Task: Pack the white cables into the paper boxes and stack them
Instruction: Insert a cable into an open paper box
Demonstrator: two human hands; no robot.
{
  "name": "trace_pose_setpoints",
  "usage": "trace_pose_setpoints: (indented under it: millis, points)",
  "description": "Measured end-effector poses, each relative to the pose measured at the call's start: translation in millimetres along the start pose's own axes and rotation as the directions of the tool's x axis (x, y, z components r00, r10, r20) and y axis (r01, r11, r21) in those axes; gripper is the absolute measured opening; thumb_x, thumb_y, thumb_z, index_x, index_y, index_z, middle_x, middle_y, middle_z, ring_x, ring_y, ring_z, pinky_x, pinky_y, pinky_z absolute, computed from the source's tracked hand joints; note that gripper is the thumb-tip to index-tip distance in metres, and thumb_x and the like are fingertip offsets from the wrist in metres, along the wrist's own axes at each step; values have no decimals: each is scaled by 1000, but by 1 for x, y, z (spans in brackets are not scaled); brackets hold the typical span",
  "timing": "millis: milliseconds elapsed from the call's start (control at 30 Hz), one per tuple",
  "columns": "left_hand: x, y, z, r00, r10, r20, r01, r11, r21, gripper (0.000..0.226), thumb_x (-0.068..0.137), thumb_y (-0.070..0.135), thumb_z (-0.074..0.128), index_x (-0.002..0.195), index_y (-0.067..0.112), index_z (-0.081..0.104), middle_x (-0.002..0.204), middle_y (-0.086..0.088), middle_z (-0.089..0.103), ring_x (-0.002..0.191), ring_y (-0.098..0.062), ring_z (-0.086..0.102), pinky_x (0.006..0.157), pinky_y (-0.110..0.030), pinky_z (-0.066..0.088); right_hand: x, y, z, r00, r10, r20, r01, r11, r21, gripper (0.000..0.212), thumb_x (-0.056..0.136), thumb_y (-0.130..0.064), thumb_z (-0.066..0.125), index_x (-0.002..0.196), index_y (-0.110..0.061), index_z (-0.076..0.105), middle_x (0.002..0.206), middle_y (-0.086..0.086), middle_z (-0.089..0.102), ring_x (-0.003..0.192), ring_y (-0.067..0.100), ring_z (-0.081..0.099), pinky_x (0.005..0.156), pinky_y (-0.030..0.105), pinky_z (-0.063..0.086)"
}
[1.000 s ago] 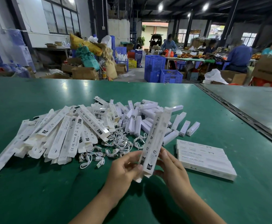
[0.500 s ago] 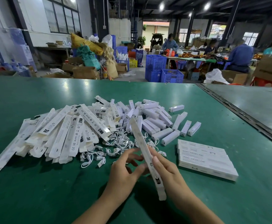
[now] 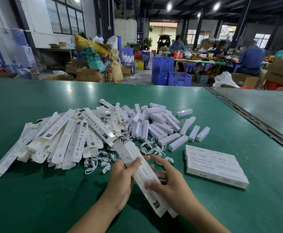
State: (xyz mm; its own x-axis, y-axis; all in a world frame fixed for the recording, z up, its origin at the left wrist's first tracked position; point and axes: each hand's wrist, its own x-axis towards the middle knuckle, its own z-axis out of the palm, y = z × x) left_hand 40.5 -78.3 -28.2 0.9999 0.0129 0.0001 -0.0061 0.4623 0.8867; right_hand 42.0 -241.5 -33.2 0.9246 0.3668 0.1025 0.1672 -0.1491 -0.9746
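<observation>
left hand [image 3: 120, 180]: fingers curled under the paper box [image 3: 141, 174], thumb [image 3: 137, 163] laid across its top face, a firm grip near the box's upper half. fingertips peek out past the box's far edge.

right hand [image 3: 170, 184]: mostly open. thumb tip [image 3: 149, 183] rests on the box's top face lower down; the other fingers [image 3: 161, 163] are splayed and loosely bent off to the right of the box. cannot tell if any of them touch its underside.

the box is long, narrow and white. it runs diagonally between the two hands, far end tilted up toward the heap and near end low beside the right wrist. it is held above the green table [image 3: 36, 199].

white cables [image 3: 97, 163] lie loose in small coils on the table just beyond the hands, none in either hand. left of them is a heap of flat boxes [image 3: 66, 137]. behind them is a scatter of short white blocks [image 3: 156, 126]. to the right of the right hand, apart from it, a stack of packed boxes [image 3: 216, 167] lies flat.
</observation>
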Motion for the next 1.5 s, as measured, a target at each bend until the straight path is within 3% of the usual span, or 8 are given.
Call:
trace_pose_setpoints:
  millis: [233, 433, 700, 833, 1100, 1233, 1333, 1500]
  points:
    - [0, -1, 1, 999, -37, -23, 35, 994, -102, 37, 85, 17, 57, 113, -8, 54, 94, -22, 72, 83, -32, 74, 62, -38, 60, 1, 0, -1, 997, 35, 71, -30, 997, -75, 50, 85, -24, 73, 119, -54, 53, 93, 6, 75, 78, 25, 72, 73, 42, 60]
    - [6, 2, -13, 995, -33, -99, 22, 994, -106, 39, 96, 18, 51, 129, -3, 50, 115, -26, 68, 87, -27, 75, 61, -33, 59, 0, 0, -3, 978, 100, 181, -117, 989, 90, 47, 91, -10, 64, 128, -36, 50, 93, 13, 73, 79, 37, 73, 73, 48, 61]
    - [4, -7, -8, 1000, -17, 18, 15, 990, 138, 45, 87, 32, 65, 130, 39, 51, 119, -12, 71, 103, -32, 71, 90, -48, 54, 3, -3, -4, 988, 157, 1, -133, 828, 544, 38, 86, -26, 63, 123, -24, 56, 96, 18, 72, 72, 40, 68, 62, 39, 57]
    - [-2, -16, -4, 988, 56, 142, -101, 939, 329, 59, 86, 10, 70, 121, 55, 58, 127, 21, 63, 106, -20, 70, 81, -31, 57, 4, -6, -5, 983, 182, -14, -132, 763, 633, 41, 89, -30, 56, 123, -9, 57, 95, 21, 69, 73, 33, 65, 67, 39, 55]
    - [-9, -14, -4, 961, 118, 250, -252, 748, 614, 63, 76, 57, 73, 133, 61, 46, 119, 23, 67, 114, -1, 63, 95, -19, 51, 3, -9, -2, 979, 204, -21, -161, 829, 535, 37, 97, -34, 49, 120, -7, 60, 113, 26, 66, 99, 36, 65, 82, 41, 51]
    - [-8, -14, -8, 956, 122, 266, -274, 693, 667, 69, 75, 61, 73, 137, 61, 43, 124, 25, 65, 118, 2, 60, 99, -16, 47, 0, -4, -3, 977, 203, -63, -159, 894, 418, 34, 99, -42, 46, 114, -16, 62, 111, 20, 65, 93, 30, 62, 87, 43, 48]
    - [-7, -14, -9, 955, 163, 246, -291, 666, 687, 70, 75, 68, 69, 138, 65, 39, 126, 24, 64, 120, 1, 58, 103, -25, 47, -1, -5, -2, 988, 114, -105, -80, 954, 287, 33, 96, -50, 43, 101, -24, 63, 93, 6, 65, 83, 17, 63, 76, 29, 54]
    - [-4, -14, -10, 947, 261, 188, -316, 644, 697, 63, 76, 73, 61, 133, 72, 35, 116, 27, 68, 110, 2, 63, 97, -27, 51, 0, -6, -5, 991, -55, -118, 81, 972, 221, 24, 85, -20, 52, 100, -29, 69, 97, 4, 71, 83, 14, 64, 72, 25, 53]
